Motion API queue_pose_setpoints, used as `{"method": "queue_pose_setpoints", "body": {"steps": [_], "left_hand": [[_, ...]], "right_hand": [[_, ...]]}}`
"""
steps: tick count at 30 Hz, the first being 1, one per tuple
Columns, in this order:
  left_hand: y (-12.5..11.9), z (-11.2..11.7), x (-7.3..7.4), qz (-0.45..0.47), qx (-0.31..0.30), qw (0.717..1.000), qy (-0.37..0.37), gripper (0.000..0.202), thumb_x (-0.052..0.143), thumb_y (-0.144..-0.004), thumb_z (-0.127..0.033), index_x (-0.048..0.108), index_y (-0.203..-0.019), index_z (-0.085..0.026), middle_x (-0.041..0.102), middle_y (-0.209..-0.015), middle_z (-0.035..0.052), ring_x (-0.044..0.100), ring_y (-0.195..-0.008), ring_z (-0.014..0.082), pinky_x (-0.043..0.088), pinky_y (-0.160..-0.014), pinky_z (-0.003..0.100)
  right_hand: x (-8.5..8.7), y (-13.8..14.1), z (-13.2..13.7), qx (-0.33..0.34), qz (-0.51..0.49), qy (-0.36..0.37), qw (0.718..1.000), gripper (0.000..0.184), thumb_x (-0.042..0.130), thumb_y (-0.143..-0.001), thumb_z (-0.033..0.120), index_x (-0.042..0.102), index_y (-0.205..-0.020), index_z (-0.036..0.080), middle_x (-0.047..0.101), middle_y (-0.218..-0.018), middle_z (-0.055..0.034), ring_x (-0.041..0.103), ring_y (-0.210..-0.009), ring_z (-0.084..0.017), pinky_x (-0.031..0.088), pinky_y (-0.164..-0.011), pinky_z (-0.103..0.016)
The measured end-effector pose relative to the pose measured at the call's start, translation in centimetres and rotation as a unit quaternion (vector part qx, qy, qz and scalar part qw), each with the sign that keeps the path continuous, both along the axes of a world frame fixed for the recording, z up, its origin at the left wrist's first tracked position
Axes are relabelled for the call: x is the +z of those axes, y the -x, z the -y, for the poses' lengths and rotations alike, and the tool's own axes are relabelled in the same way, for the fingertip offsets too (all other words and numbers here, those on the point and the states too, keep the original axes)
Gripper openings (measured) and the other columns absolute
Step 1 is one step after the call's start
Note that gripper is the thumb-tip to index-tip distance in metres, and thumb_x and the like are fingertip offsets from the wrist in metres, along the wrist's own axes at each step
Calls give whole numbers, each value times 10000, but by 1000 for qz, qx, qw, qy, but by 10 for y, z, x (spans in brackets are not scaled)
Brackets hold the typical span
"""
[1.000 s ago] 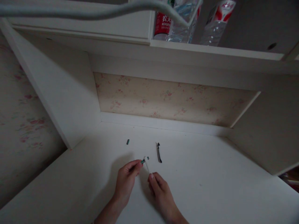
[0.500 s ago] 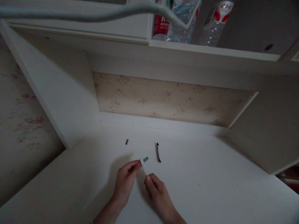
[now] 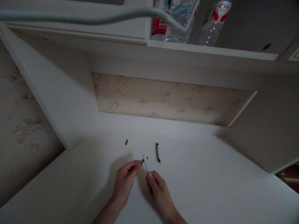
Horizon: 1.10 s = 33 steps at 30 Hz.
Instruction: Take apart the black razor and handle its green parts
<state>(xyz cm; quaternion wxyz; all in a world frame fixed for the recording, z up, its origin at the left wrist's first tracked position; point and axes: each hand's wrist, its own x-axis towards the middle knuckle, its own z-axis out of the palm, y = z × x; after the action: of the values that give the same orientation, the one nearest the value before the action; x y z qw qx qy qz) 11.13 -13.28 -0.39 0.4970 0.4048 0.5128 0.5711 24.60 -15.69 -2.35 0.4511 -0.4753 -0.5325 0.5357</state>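
White stick (image 3: 145, 162) slants up from the right hand (image 3: 158, 193), just above the near middle of the desk (image 3: 210, 186). Both forearms come in from the bottom edge and converge. The right hand's thumb and forefinger are pinched together on the stick's lower end. The left hand (image 3: 125, 183), fingers curled, pinches a small green piece (image 3: 141, 161) held against the stick's upper end. Farther back lie a black clip (image 3: 158, 152) and a green bit (image 3: 126, 142). Bottles (image 3: 177, 21) stand on the shelf above.
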Motion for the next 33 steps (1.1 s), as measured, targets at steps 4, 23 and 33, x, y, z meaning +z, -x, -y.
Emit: {"method": "queue_pose_setpoints", "body": {"steps": [4,23,33], "left_hand": [[0,0,-1,-8,-4,1000,2,380,692,-706,-436,730,-939,-139,687,-728,39,526,-635,148,424,-602,243],[1,1,3,-15,9,1000,-4,376,696,-685,-448,734,-901,-142,688,-726,45,525,-629,148,413,-580,238],[0,0,1,-8,5,1000,-7,367,688,-702,-442,725,-913,-145,668,-698,32,534,-632,152,422,-598,245]], "right_hand": [[-3,-1,0,28,11,-2,1000,422,422,-887,567,487,-723,183,343,-574,59,299,-519,-95,231,-471,-225],[-3,-2,0,19,22,-3,1000,428,424,-878,578,472,-704,190,335,-574,59,299,-533,-104,235,-485,-233],[-2,-3,-1,22,48,-11,999,440,418,-876,584,474,-692,187,343,-582,53,307,-548,-109,247,-501,-236]]}}
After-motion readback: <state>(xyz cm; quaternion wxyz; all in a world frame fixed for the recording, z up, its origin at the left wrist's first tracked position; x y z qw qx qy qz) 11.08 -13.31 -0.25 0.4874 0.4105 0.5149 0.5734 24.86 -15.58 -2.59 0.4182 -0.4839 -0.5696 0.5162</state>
